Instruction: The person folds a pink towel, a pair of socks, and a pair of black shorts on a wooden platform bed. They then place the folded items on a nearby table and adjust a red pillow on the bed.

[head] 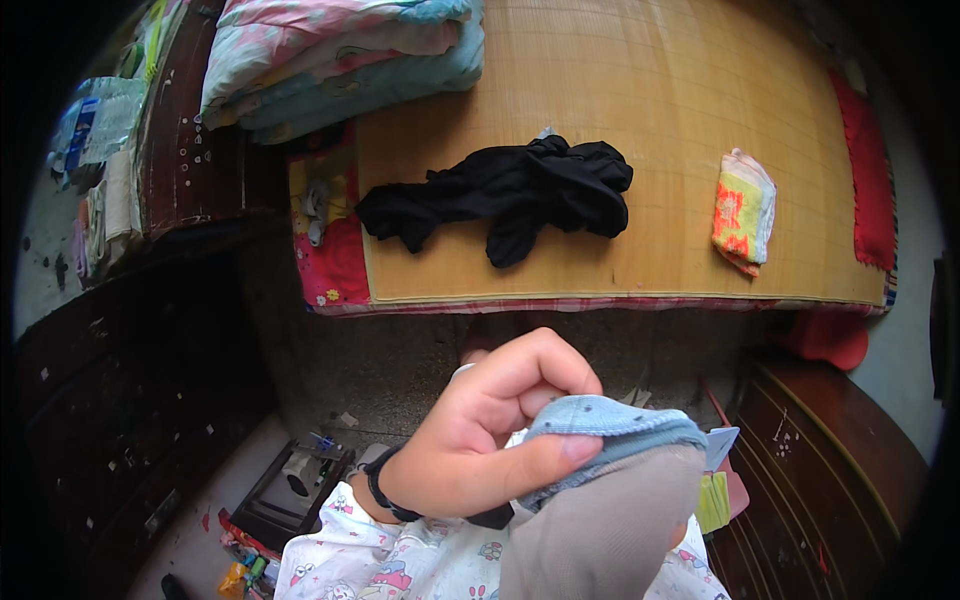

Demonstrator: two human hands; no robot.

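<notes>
My left hand (495,427), with a black band at the wrist, pinches the blue cuff of a grey sock (600,517) between thumb and fingers. The sock is held up close, above my lap. My right hand (679,534) is almost wholly hidden behind the sock; only a bit of skin shows at its right edge, so its grip cannot be told. Beyond my hands, a crumpled black garment (525,187) lies on the woven mat (675,90) of the bed. To its right lies a folded yellow, orange and white cloth item (739,214).
Folded quilts (352,67) lie at the bed's back left. A dark wooden cabinet (202,142) stands left, with a plastic-wrapped pack of bottles (105,120) nearby. A dark wooden piece of furniture (802,465) stands right, below a red plastic object (832,341). A small dark stool (285,487) is at lower left.
</notes>
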